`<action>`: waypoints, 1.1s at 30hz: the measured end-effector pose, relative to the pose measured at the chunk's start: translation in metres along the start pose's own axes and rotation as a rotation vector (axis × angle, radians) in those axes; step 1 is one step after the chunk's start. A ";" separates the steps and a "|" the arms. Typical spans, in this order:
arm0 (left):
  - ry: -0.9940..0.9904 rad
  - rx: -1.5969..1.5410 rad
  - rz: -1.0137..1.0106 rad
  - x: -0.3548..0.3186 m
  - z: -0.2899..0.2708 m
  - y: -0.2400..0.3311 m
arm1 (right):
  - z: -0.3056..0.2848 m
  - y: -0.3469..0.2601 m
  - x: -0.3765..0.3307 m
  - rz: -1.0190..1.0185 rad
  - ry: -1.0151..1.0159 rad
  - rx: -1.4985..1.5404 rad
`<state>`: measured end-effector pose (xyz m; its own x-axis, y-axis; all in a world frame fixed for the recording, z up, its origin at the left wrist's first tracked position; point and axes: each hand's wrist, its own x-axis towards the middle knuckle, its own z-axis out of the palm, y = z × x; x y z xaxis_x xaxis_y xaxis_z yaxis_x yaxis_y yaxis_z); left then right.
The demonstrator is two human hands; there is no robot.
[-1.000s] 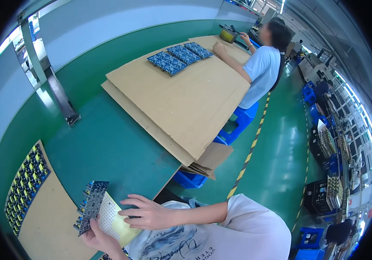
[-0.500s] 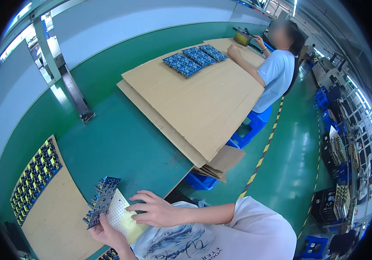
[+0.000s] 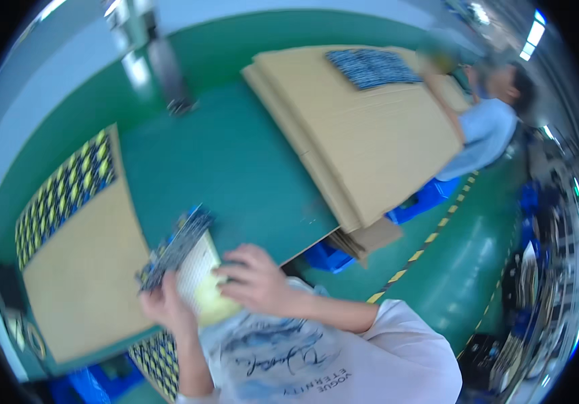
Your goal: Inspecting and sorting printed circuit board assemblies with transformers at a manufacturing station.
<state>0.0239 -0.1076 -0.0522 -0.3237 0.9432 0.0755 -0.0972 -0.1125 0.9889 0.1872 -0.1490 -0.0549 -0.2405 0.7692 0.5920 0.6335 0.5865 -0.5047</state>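
Observation:
My left hand (image 3: 167,306) is closed on the lower end of a dark circuit board (image 3: 178,248), which stands tilted with small parts along its far left side. Right beside the board is a pale dotted sheet (image 3: 198,266) with a yellowish lower part; the left hand seems to hold it too. My right hand (image 3: 255,281) reaches in from the right, its fingers bent and spread over the sheet's right edge. Motion blurs the fingertips, and whether a small piece is between them cannot be made out.
On the green table (image 3: 229,161), a cardboard sheet (image 3: 94,269) at left bears rows of black-and-yellow boards (image 3: 67,192). Stacked cardboard (image 3: 363,135) lies far right with blue boards (image 3: 373,69). A seated person (image 3: 488,128) works beyond it. More boards (image 3: 158,363) show below the table edge.
The whole view has swung, so the table and cardboard appear shifted up and to the right, with blur. Both hands keep nearly the same pose around the board and sheet.

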 end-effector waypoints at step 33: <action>-0.220 0.057 0.741 0.038 0.003 0.057 | -0.015 0.043 0.031 0.635 0.195 0.678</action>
<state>0.0083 -0.0771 0.0072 -0.0905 0.6686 0.7380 0.1221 -0.7280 0.6746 0.2184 -0.1037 -0.0489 0.1682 0.9750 0.1454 0.0271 0.1429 -0.9894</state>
